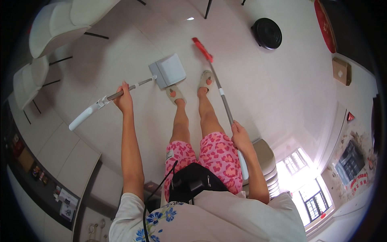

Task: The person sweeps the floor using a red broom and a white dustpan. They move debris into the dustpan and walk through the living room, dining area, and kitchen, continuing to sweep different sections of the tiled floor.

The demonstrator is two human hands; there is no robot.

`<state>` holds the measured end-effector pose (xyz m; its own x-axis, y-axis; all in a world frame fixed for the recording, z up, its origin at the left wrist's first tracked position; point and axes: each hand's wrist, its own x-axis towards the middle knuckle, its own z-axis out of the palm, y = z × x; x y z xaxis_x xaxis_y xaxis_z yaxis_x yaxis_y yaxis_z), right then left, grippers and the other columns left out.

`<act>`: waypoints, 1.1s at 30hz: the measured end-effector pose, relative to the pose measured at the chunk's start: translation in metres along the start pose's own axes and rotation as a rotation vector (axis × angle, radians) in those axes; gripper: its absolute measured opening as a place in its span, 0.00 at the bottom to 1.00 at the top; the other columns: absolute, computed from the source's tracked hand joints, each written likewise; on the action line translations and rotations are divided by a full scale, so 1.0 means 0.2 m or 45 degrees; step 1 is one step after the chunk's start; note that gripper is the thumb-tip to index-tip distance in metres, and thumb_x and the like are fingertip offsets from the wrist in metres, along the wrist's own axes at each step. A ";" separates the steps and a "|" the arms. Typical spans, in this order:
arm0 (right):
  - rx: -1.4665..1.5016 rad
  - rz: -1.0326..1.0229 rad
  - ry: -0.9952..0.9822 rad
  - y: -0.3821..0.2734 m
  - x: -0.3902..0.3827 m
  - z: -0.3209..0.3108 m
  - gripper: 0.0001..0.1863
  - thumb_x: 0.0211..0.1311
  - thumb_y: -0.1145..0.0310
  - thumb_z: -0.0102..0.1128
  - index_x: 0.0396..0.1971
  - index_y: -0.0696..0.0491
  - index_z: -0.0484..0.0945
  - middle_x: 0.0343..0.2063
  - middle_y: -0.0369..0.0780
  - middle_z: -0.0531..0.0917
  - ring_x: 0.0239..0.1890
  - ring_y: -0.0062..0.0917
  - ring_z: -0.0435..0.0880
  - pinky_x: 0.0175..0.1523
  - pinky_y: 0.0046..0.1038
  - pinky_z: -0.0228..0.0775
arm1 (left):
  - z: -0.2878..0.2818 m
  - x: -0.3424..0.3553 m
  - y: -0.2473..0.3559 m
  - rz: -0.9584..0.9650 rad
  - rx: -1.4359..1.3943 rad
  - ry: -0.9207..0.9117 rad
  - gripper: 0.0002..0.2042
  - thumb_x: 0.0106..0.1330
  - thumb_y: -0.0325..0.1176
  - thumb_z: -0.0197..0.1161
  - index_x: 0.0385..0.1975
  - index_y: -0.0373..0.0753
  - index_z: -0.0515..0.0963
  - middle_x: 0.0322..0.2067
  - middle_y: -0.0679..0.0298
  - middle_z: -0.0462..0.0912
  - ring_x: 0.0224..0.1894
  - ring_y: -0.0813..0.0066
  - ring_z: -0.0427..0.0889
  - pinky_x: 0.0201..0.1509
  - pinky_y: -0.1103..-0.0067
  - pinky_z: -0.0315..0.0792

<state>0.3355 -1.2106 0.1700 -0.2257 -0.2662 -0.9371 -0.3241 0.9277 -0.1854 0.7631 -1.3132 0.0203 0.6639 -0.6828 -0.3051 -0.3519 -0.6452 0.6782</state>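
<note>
Ahead and to the right of the left hand (124, 99), its fingers wrapped around the pole, was the grey dustpan (170, 68). Curled closed, the right hand (240, 137) held a broom (224, 100), whose red head pointed forward-left.

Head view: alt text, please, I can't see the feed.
A person's left hand grips the pole of a grey-and-white dustpan; the right hand grips a red-headed broom. The dustpan is by the left slipper on a pale floor, with a round black object farther right.
</note>
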 end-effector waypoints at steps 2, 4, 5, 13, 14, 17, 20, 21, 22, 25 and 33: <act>0.116 0.079 -0.061 -0.01 0.06 0.01 0.19 0.72 0.58 0.40 0.55 0.50 0.70 0.14 0.32 0.65 0.12 0.16 0.64 0.17 0.22 0.59 | 0.01 0.00 -0.01 -0.005 -0.004 0.015 0.18 0.65 0.44 0.60 0.28 0.30 0.81 0.26 0.60 0.84 0.29 0.75 0.79 0.37 0.78 0.72; 0.174 0.072 -0.077 0.06 0.13 0.08 0.16 0.72 0.58 0.40 0.50 0.49 0.72 0.13 0.31 0.64 0.11 0.16 0.61 0.15 0.22 0.56 | 0.04 0.00 0.00 0.003 0.014 0.018 0.17 0.64 0.43 0.60 0.27 0.31 0.81 0.25 0.59 0.84 0.30 0.72 0.80 0.38 0.77 0.72; 0.165 0.021 -0.075 0.08 0.16 0.14 0.15 0.71 0.58 0.40 0.47 0.48 0.72 0.13 0.31 0.64 0.10 0.15 0.60 0.14 0.22 0.55 | 0.04 -0.01 0.01 0.007 0.038 0.029 0.17 0.64 0.42 0.60 0.27 0.31 0.81 0.25 0.59 0.83 0.29 0.72 0.80 0.38 0.76 0.72; 0.479 0.241 -0.533 -0.18 -0.09 0.13 0.24 0.71 0.59 0.40 0.65 0.44 0.63 0.14 0.30 0.63 0.10 0.14 0.60 0.14 0.20 0.55 | 0.02 -0.03 0.09 -0.002 0.030 -0.025 0.17 0.65 0.43 0.59 0.25 0.32 0.79 0.19 0.63 0.77 0.26 0.75 0.72 0.35 0.77 0.68; 0.404 0.175 -0.453 -0.16 -0.11 0.13 0.24 0.71 0.59 0.40 0.65 0.46 0.63 0.14 0.31 0.65 0.11 0.15 0.62 0.15 0.21 0.57 | 0.01 -0.02 0.10 0.016 0.081 -0.063 0.17 0.65 0.43 0.59 0.24 0.33 0.79 0.18 0.64 0.75 0.25 0.75 0.71 0.35 0.77 0.67; 0.150 -0.036 -0.190 -0.10 -0.09 0.10 0.24 0.72 0.59 0.40 0.64 0.51 0.63 0.14 0.33 0.68 0.11 0.17 0.65 0.16 0.23 0.60 | -0.01 -0.01 0.08 0.020 0.129 -0.128 0.16 0.65 0.43 0.58 0.26 0.34 0.79 0.19 0.64 0.74 0.26 0.76 0.70 0.35 0.77 0.66; -0.025 -0.173 0.033 0.06 0.08 0.13 0.24 0.72 0.59 0.40 0.65 0.50 0.62 0.13 0.32 0.67 0.10 0.17 0.63 0.15 0.23 0.58 | 0.00 -0.01 0.09 0.011 0.124 -0.128 0.16 0.66 0.43 0.57 0.28 0.34 0.80 0.21 0.63 0.78 0.28 0.76 0.74 0.37 0.78 0.68; -0.006 -0.165 0.062 0.09 0.13 0.15 0.24 0.72 0.59 0.40 0.65 0.51 0.63 0.13 0.32 0.67 0.10 0.18 0.64 0.16 0.23 0.58 | 0.03 -0.03 0.12 0.047 0.098 -0.094 0.16 0.66 0.43 0.58 0.26 0.34 0.79 0.18 0.64 0.74 0.26 0.76 0.71 0.35 0.77 0.67; 0.009 -0.161 0.085 0.12 0.19 0.19 0.24 0.72 0.59 0.40 0.64 0.52 0.64 0.13 0.33 0.68 0.10 0.18 0.64 0.16 0.24 0.59 | 0.04 -0.05 0.14 0.080 0.074 -0.051 0.16 0.65 0.42 0.58 0.24 0.35 0.78 0.16 0.65 0.71 0.23 0.75 0.68 0.32 0.76 0.65; 0.166 0.033 -0.088 0.01 0.11 0.30 0.25 0.71 0.59 0.40 0.64 0.55 0.63 0.15 0.36 0.71 0.11 0.20 0.67 0.18 0.25 0.62 | 0.06 -0.09 0.16 0.081 0.107 -0.101 0.15 0.66 0.42 0.58 0.24 0.36 0.78 0.16 0.65 0.72 0.23 0.74 0.69 0.32 0.76 0.66; 0.286 0.153 -0.409 -0.19 -0.30 0.11 0.23 0.72 0.59 0.38 0.64 0.48 0.64 0.13 0.32 0.66 0.09 0.16 0.61 0.15 0.22 0.58 | -0.04 -0.14 0.12 0.075 0.019 -0.042 0.13 0.66 0.39 0.58 0.26 0.34 0.75 0.19 0.64 0.74 0.24 0.76 0.70 0.32 0.78 0.66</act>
<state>0.3823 -1.2234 0.2267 0.0602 -0.0903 -0.9941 -0.0960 0.9908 -0.0958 0.7412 -1.3063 0.0509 0.6195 -0.7305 -0.2873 -0.3997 -0.6086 0.6855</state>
